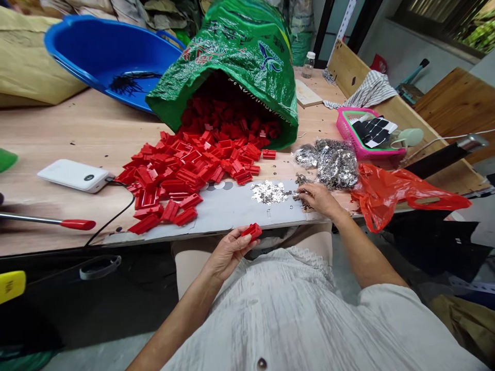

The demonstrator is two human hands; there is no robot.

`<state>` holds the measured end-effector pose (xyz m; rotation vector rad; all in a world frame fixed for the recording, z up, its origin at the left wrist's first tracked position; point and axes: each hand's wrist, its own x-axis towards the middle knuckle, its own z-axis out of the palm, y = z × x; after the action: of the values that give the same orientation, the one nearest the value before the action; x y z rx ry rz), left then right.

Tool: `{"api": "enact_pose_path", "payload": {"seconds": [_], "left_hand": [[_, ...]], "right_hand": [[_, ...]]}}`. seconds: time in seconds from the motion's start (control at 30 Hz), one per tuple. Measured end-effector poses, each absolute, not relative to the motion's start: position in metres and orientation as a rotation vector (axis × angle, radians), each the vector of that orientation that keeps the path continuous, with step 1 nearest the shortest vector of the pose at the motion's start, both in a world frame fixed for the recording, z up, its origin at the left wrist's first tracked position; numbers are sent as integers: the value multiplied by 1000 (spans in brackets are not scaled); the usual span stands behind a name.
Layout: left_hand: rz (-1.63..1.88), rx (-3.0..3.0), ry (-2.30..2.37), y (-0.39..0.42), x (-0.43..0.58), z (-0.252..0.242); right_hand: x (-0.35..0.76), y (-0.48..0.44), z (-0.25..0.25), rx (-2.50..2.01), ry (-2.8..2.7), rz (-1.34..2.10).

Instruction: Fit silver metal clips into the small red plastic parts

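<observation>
My left hand (230,250) is closed round a small red plastic part (253,232), holding it just off the table's front edge above my lap. Over the table my right hand (317,200) has its fingers bent down onto a small pile of dark metal pieces (303,181); whether one is pinched between the fingertips is hidden. Beside that pile, to the left, lies a flat heap of shiny silver metal pieces (269,192) on a grey sheet (228,208). Many more red plastic parts (185,170) spill across the table from a green woven sack (247,46).
A blue basin (96,51) stands behind at left, near a white power bank (73,175) with a black cable. To the right are clear bags of metal pieces (336,164), a pink basket (348,135) and a red plastic bag (402,193). A red-tipped lever (77,224) juts in from the left.
</observation>
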<state>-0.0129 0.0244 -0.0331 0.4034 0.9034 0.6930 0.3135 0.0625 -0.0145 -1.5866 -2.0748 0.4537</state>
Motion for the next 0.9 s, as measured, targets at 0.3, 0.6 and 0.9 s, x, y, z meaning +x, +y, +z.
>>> {"api": "enact_pose_path", "payload": {"seconds": [0.3,0.6,0.9], "left_hand": [[703,396,917,22,-9,-24],[715,394,920,22,-14,-23],[725,426,900,22,-11,-20]], "right_hand": [[280,73,-17,-1788,-2087,356],[279,61,-15,-1856,-2176,252],[275,60,-5,-1883,-2163,246]]}}
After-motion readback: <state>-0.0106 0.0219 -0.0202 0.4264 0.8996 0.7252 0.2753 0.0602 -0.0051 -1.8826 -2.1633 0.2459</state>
